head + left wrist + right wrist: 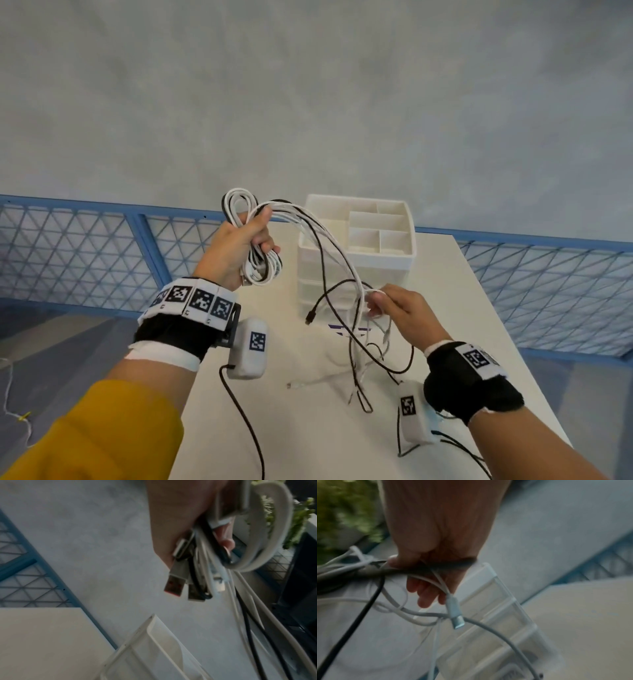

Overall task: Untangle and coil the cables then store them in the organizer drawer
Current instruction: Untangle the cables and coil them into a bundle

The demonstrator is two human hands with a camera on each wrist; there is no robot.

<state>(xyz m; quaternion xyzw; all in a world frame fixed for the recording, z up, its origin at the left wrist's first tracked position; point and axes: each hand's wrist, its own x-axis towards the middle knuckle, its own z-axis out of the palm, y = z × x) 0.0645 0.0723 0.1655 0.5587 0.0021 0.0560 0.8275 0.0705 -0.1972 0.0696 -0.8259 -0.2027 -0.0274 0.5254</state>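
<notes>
**Cables Half Gathered Above the White Table**

A white table [479,308] stood before me, with grey floor and a blue mesh railing [102,246] beyond it. The white organizer [359,253] sat at twelve o'clock on the table, its top compartments open to view and its drawers stacked below. My left hand [239,246], raised at ten o'clock, clenched a looped bundle of white and black cables [263,267], with USB plugs [175,584] poking out under my fingers. Strands trailed from it toward two o'clock, where my right hand [404,315] pinched a white cable [371,294] just in front of the organizer. Loose ends [359,387] lay on the table beneath.
</notes>
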